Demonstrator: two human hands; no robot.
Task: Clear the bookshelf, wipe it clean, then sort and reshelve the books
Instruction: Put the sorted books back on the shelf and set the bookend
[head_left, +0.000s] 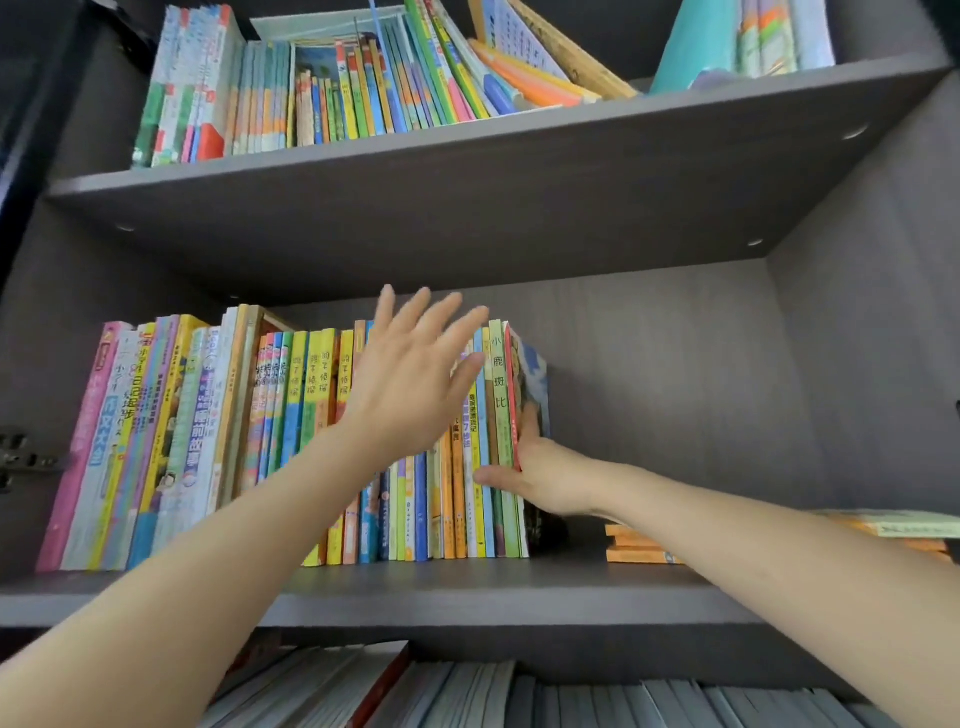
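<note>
on the middle shelf (571, 577), at the right end of the upright row of books (291, 441): right hand (540, 473) laid flat against the end book (535, 379), thumb across the spines, likely bracing against toppling. left hand (410, 384) wide, fingers spread over the tops, holding nothing, probably to gather a batch.

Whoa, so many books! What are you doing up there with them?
A person is working at the row of books standing on the middle shelf. The right hand braces the row's right end, fingers flat on the last cover and thumb across the spines. The left hand is spread open in front of the spines. Farther right on that shelf lies a small flat stack of orange books. Some books on the top shelf lean over.
</note>
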